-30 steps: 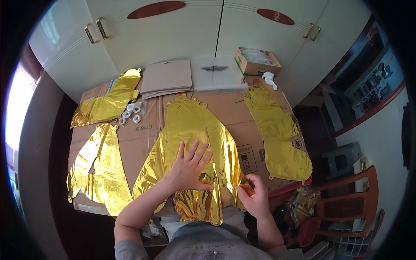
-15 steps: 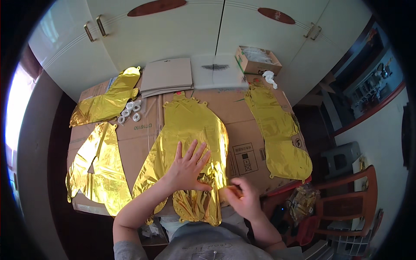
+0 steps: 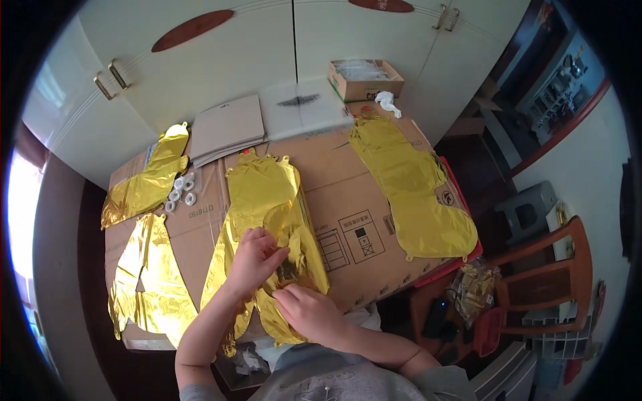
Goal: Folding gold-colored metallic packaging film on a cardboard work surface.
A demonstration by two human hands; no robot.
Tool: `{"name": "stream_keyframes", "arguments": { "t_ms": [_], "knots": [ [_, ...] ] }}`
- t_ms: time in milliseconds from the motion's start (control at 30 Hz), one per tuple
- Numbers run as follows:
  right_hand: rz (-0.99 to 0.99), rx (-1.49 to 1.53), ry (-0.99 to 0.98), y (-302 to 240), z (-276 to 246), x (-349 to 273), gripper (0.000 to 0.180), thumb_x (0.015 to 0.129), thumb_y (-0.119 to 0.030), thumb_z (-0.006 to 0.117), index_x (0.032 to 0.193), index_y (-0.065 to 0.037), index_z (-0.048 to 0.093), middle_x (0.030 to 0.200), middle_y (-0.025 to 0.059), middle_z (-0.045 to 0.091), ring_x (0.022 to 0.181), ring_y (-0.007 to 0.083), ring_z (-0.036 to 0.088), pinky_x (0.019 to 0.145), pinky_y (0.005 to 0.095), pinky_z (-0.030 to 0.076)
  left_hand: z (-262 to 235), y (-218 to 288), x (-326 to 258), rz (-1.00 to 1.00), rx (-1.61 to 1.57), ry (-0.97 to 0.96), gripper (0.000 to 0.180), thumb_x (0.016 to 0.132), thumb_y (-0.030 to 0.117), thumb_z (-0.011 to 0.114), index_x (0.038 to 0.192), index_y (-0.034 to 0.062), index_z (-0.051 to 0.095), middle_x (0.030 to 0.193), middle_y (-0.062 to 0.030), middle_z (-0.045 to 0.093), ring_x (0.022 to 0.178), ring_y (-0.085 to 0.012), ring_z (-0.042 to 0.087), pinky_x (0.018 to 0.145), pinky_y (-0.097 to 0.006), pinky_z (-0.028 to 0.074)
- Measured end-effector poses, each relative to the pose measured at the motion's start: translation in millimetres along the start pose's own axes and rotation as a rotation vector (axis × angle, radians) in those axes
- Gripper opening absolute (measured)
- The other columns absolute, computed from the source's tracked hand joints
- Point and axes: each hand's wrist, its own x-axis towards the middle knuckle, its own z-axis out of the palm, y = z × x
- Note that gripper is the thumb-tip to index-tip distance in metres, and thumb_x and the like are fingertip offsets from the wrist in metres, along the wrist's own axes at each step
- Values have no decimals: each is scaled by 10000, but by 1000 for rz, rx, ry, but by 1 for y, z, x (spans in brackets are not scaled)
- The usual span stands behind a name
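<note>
A large flat gold foil balloon (image 3: 257, 194) lies at the middle of the table, its near part creased and partly folded over. My left hand (image 3: 255, 259) rests on it, fingers curled and pinching the foil. Close by on the right, my right hand (image 3: 309, 311) has its fingers closed on the balloon's near part. My hands hide some of the foil between them. Another flat gold foil balloon (image 3: 157, 267) lies to the left. A third gold balloon (image 3: 418, 194) is spread along the right side.
A fourth gold foil piece (image 3: 150, 180) lies far left, beside several small white rolls (image 3: 175, 195). Grey-brown cardboard sheets (image 3: 231, 127) and an open box (image 3: 366, 87) stand at the back. A wooden chair (image 3: 548, 281) is at the right. Cardboard (image 3: 314, 167) covers the table.
My left hand, spread flat before, has curled onto the foil. My right hand has moved left onto the balloon. The balloon's right side has been folded inward. The view has shifted and tilted.
</note>
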Motion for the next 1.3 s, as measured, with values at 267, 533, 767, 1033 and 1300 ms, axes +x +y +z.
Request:
{"name": "stream_keyframes", "arguments": {
  "t_ms": [267,533,767,1033,1300],
  "knots": [
    [-97,-46,56,71,-47,-7,250,829,-108,657,1076,-81,686,1098,39,675,1036,211,636,860,355,506,12,-14,1,139,81,105,268,747,220,777,706,3,625,834,-101,597,849,-297,538,779,-392,468],
    [-227,-146,-114,104,-49,-18,278,862,-111,587,1114,-140,701,1211,-29,658,1196,181,554,977,376,407,13,-13,2,159,141,100,282,714,223,796,679,15,608,847,-93,583,853,-287,530,777,-381,470],
    [-220,-130,-96,107,-45,-24,249,857,-110,595,1076,-129,712,1200,-8,667,1181,175,572,972,364,409,14,-20,4,197,168,99,227,673,179,777,669,30,606,878,-95,584,866,-292,529,787,-384,471],
    [-231,-117,-92,105,-47,-27,224,858,-109,598,1047,-120,718,1131,5,694,1153,165,599,971,347,409,14,-21,4,235,175,82,239,672,190,768,642,55,573,968,-77,568,938,-286,516,829,-400,440],
    [-231,-123,-74,99,-49,-33,232,841,-73,607,1032,-112,733,1114,16,714,1117,169,640,934,349,444,15,-23,5,227,176,80,244,684,199,751,637,61,555,976,-67,565,946,-283,515,834,-409,427]
  ]
}}
